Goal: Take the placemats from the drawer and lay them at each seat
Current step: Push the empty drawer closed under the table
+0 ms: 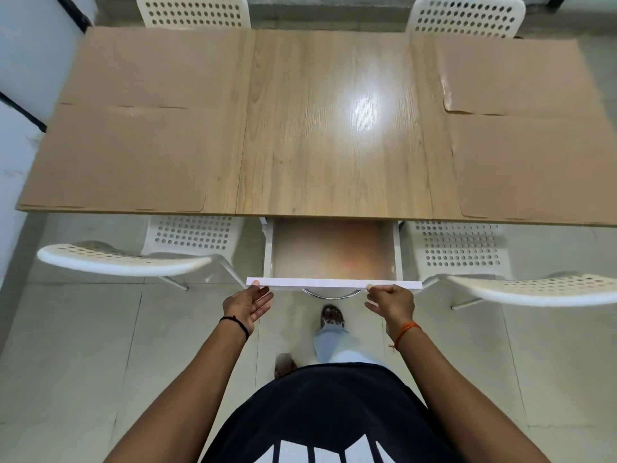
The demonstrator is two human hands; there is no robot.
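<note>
Across the upper two-thirds of the frame runs a pale wood-grain surface point(320, 128) with a bright glare patch near its middle. Four flat tan placemats with rounded corners lie on it: one at upper left point(160, 65), one at centre left point(127, 158), one at upper right point(514, 75) and one at centre right point(534, 168). Each pair meets or overlaps slightly along its shared edge.

Below the near edge, at centre frame, a white drawer point(334, 283) stands pulled out. Its floor shows a smooth brownish, blurred sheet; whether that is a liner or another mat cannot be told.

The left hand point(248, 304) touches the left end of the drawer's white front board, thumb on the top edge, fingers straight and loosely spread below. The right hand point(390, 302) pinches the right part of that board, thumb on top, fingers curled beneath. All four placemats lie well above both hands in the frame.

White perforated plastic chairs sit at lower left point(123, 260), lower right point(534, 289), top left point(193, 10) and top right point(467, 15). A curved metal handle point(330, 294) shows under the board.
</note>
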